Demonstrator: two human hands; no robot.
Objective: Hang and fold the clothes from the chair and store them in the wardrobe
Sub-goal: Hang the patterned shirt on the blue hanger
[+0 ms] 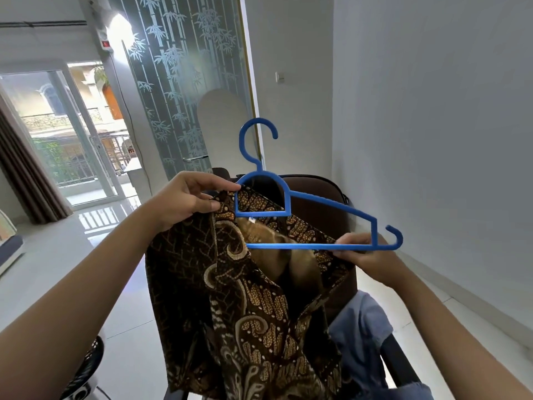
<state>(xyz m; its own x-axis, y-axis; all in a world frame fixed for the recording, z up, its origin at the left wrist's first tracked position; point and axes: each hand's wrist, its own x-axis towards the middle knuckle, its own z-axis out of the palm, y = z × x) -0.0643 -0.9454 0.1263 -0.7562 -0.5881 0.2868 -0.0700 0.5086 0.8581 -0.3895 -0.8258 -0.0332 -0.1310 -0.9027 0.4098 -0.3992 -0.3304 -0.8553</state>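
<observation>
A brown batik shirt [248, 307] with gold patterns hangs in front of me, its collar open at the top. A blue plastic hanger [291, 203] sits at the collar, its left end tucked under the fabric, its right end sticking out free. My left hand [184, 200] pinches the shirt's left collar and shoulder against the hanger. My right hand [366, 255] grips the hanger's bottom bar together with the shirt's right collar edge. Behind the shirt stands a dark brown chair [317, 209] with a light blue garment [360, 330] lying on its seat.
A white wall [432, 140] runs along the right. A frosted glass panel with bamboo print [178, 82] stands ahead, and a glass balcony door [72, 134] with a brown curtain [26, 174] lies to the left. A black fan [86, 368] sits on the white tiled floor at lower left.
</observation>
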